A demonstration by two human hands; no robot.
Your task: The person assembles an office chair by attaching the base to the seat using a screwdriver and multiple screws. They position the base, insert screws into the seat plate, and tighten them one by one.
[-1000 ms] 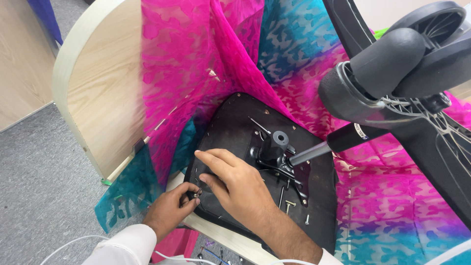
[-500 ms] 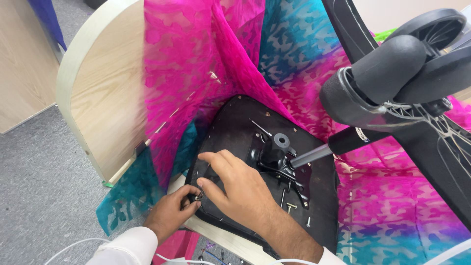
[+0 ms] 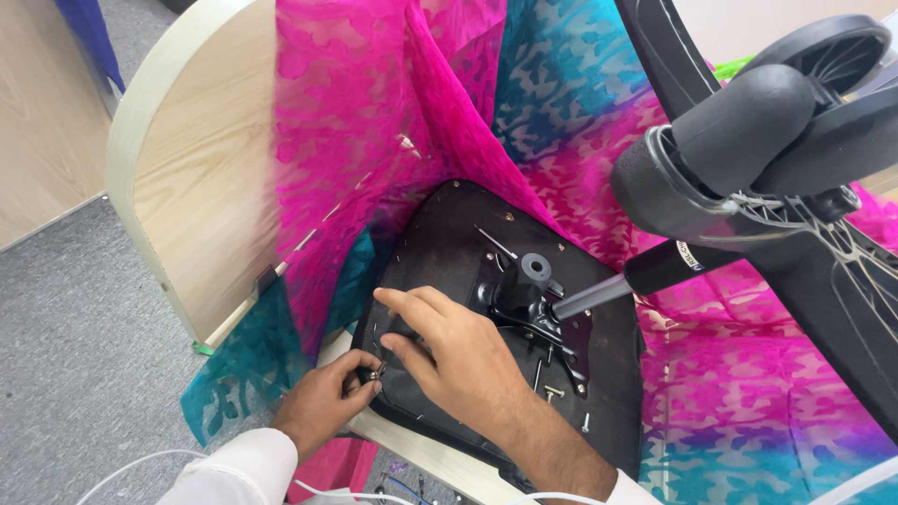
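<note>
Fingers of the left hand (image 3: 327, 400) pinch what looks like a small bolt (image 3: 373, 376) at the near edge of the black seat underside (image 3: 449, 252). Spread flat, the right hand (image 3: 458, 360) presses on that underside, just beside the metal mechanism plate (image 3: 543, 318), over pink-and-teal cloth (image 3: 374, 122).

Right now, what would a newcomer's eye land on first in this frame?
Probably the bright pink and teal cloth draped across most of the view. At its centre lies an upturned black chair seat, where the right hand presses flat and the left hand pinches a small screw at the seat's near edge.
</note>
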